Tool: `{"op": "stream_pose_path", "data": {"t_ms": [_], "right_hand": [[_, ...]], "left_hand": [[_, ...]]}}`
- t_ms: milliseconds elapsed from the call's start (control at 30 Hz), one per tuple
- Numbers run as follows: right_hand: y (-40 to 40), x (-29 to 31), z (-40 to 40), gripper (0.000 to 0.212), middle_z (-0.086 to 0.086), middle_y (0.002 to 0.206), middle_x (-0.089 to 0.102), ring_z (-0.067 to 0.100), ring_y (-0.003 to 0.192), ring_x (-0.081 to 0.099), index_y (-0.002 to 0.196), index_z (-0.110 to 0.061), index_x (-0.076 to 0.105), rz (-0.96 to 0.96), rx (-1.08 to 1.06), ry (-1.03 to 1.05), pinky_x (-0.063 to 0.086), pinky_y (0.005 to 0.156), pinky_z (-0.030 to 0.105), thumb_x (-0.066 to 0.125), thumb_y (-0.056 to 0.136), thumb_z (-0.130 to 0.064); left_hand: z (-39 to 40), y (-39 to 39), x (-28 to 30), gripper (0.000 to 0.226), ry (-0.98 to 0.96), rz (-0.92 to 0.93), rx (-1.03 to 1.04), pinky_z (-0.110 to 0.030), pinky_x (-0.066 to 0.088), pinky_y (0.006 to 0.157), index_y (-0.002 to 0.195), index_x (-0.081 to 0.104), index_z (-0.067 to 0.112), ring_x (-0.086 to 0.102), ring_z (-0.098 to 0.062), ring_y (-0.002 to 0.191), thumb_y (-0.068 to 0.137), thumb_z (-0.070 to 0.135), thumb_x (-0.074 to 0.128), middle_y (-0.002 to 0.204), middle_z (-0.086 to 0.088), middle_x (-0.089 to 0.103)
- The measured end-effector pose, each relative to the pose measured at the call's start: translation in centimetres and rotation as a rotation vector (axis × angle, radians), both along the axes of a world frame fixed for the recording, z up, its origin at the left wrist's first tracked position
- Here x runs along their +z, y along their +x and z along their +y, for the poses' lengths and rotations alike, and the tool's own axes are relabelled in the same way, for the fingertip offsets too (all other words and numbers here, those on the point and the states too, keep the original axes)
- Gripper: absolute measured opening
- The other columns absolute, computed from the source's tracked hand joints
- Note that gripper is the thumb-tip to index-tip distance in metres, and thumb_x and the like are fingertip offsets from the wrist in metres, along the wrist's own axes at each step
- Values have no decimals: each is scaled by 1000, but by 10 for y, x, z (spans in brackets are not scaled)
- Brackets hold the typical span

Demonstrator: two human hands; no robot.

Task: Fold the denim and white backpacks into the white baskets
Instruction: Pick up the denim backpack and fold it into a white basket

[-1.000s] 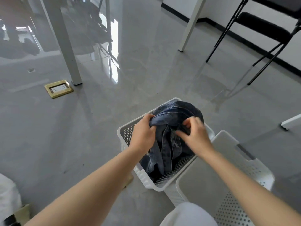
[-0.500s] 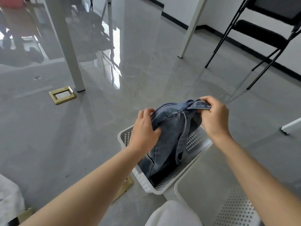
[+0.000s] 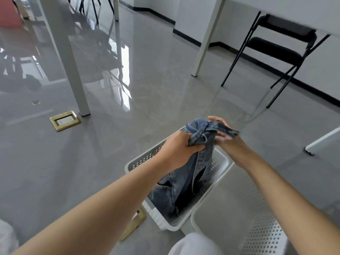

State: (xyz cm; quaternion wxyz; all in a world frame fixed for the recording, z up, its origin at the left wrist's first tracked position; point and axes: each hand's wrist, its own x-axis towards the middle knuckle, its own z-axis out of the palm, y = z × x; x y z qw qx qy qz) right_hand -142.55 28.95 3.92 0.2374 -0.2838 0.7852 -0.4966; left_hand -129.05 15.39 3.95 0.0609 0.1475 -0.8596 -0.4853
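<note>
The denim backpack stands partly lifted out of a white perforated basket on the floor. My left hand grips the bunched top of the denim from the left. A dark denim strap lies across my right hand, which holds it at the backpack's upper right; its fingers are blurred. A second white basket lies beside the first, at the lower right. A white rounded thing, perhaps the white backpack, shows at the bottom edge.
A brass floor socket sits left of a white table leg. Another table leg and a black folding chair stand at the right. A second brass plate lies under the basket's near corner. The floor is glossy grey tile.
Both hands have raised the backpack's top out of the basket. My right hand went from the middle of the denim to the strap at the upper right. The view tilted upward.
</note>
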Motion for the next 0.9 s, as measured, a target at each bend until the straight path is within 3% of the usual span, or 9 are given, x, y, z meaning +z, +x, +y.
{"op": "stream_pose_path", "data": {"t_ms": [100, 200, 300, 433, 500, 600, 667, 767, 900], "right_hand": [[-10, -18, -4, 71, -2, 141, 53, 16, 132, 49, 140, -31, 44, 1, 211, 79, 42, 107, 35, 69, 80, -4], [-15, -14, -17, 41, 0, 116, 60, 3, 103, 60, 131, -14, 51, 57, 293, 256, 45, 88, 15, 57, 93, -1], [-26, -9, -16, 9, 2, 78, 59, 6, 71, 56, 92, -9, 61, 162, 154, 246, 42, 67, 20, 54, 94, -4], [-33, 3, -10, 21, 2, 73, 51, -2, 48, 40, 76, -20, 50, 246, -50, 174, 33, 49, 19, 58, 92, -8], [-34, 8, -21, 24, 1, 70, 48, -2, 47, 38, 74, -20, 48, 246, -89, 136, 31, 44, 13, 56, 92, -5], [-48, 5, -58, 24, 0, 73, 53, 8, 59, 46, 75, -22, 49, 175, -310, 36, 41, 46, 21, 57, 90, -6], [-59, -10, -92, 20, 10, 91, 63, 20, 76, 58, 78, -22, 54, 37, -458, -53, 54, 63, 31, 64, 87, -7], [-58, -53, -135, 39, 17, 127, 56, 26, 106, 58, 116, -11, 57, 12, -295, 79, 53, 91, 46, 73, 81, -15], [-33, -89, -137, 55, 14, 141, 50, 25, 122, 52, 136, -14, 48, 121, -91, 351, 44, 102, 36, 65, 84, -14]], "left_hand": [[-6, 3, 9, 23, 0, -14, -137, -16, 33, 45, 75, 64, 7, 43, -7, 48, 89, 25, 66, 57, 5, 46], [-12, 7, 7, 19, 49, -36, -190, -10, 40, 55, 83, 66, 3, 52, 3, 53, 87, 22, 68, 66, 2, 57], [-28, 17, -22, 31, 47, -106, -21, -31, 41, 60, 81, 65, 1, 52, -21, 63, 84, 31, 70, 69, -13, 60], [-54, 38, -64, 19, -178, -256, 279, -30, 40, 54, 76, 66, 4, 62, -34, 70, 88, 19, 61, 69, -13, 65], [-60, 42, -63, 19, 87, -237, 266, -29, 45, 56, 77, 67, 7, 62, -29, 71, 91, 15, 58, 71, -11, 64], [-71, 39, -48, 23, 821, -125, 277, -31, 61, 67, 92, 70, -1, 71, -22, 71, 94, 19, 59, 77, -10, 74], [-91, 36, -58, 27, 987, -43, 491, -30, 60, 56, 81, 68, 0, 70, -19, 58, 93, 23, 61, 66, -9, 73], [-131, 38, -102, 22, 664, -131, 868, -39, 57, 76, 76, 66, 5, 67, -32, 85, 90, 23, 63, 85, -16, 70], [-132, 58, -138, 48, 156, -267, 853, -48, 44, 104, 131, 49, 8, 49, -34, 123, 84, 3, 55, 133, -17, 51]]}}
